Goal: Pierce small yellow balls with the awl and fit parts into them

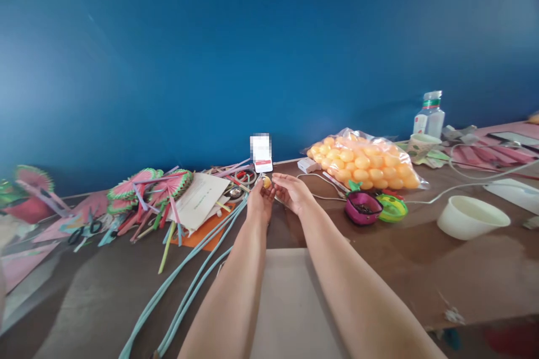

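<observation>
My left hand (260,202) is closed around a small, shiny golden-orange piece (266,182), whose kind I cannot make out. Close to its right side is my right hand (291,192), with fingers curled and the tips drawn together; anything between them is too small to see. Just beyond both hands a phone (263,166) with a lit screen leans against the blue partition (269,67). Light-blue cords (189,252) run over the table to the left of my left forearm.
Left lie paper fans (168,188), black-handled scissors (86,229) and white paper sheets (202,196). Right are a bag of orange balls (366,162), a purple container (362,208), a yellow-green container (391,208), a white tub (472,219) and a plastic bottle (429,118). White cables cross the table.
</observation>
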Demonstrator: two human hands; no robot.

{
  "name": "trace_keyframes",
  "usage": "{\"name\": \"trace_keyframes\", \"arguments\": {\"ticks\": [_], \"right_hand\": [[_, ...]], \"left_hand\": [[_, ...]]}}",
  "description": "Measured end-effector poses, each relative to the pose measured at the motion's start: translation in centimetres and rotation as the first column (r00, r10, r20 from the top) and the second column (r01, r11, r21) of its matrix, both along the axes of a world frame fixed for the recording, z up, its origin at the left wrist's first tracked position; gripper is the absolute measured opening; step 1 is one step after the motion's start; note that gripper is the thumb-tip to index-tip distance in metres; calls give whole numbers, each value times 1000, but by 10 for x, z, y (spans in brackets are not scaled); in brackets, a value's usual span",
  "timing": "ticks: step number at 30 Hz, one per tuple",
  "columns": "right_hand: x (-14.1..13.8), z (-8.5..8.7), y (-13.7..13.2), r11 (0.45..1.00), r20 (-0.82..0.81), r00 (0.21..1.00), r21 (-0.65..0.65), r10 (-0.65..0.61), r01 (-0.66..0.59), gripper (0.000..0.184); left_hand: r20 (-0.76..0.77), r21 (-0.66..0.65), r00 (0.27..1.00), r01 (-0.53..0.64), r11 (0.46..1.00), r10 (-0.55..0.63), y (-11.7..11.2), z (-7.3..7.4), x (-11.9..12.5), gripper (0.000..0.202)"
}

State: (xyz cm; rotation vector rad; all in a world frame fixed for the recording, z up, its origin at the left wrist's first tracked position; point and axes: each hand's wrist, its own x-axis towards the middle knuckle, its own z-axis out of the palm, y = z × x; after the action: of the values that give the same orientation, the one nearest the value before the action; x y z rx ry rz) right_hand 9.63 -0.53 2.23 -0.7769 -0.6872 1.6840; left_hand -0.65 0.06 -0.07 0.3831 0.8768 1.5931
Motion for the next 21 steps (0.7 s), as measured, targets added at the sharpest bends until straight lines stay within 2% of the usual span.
{"name": "trace_keyframes", "arguments": {"ticks": [3,6,11,16,21], "right_hand": [[-3,-1,-1,1000,-7,1000,0,-22,22,8],[-4,-3,1,999,-14,999,8,-49,50,10],[-5,-2,4,996,-60,994,4,-93,93,9],[-4,0,5,994,-137,989,83,-55,67,15],[-5,-2,7,995,-143,990,101,-9,24,19]], "left_hand": [[62,-7,998,-12,1000,13,-4,5,0,11],[100,39,995,-8,999,4,-6,8,1,9],[75,112,997,22,993,-31,-8,9,1,10],[70,210,996,39,977,-55,-10,9,2,16],[85,233,995,38,972,-59,-12,10,3,27]]}}
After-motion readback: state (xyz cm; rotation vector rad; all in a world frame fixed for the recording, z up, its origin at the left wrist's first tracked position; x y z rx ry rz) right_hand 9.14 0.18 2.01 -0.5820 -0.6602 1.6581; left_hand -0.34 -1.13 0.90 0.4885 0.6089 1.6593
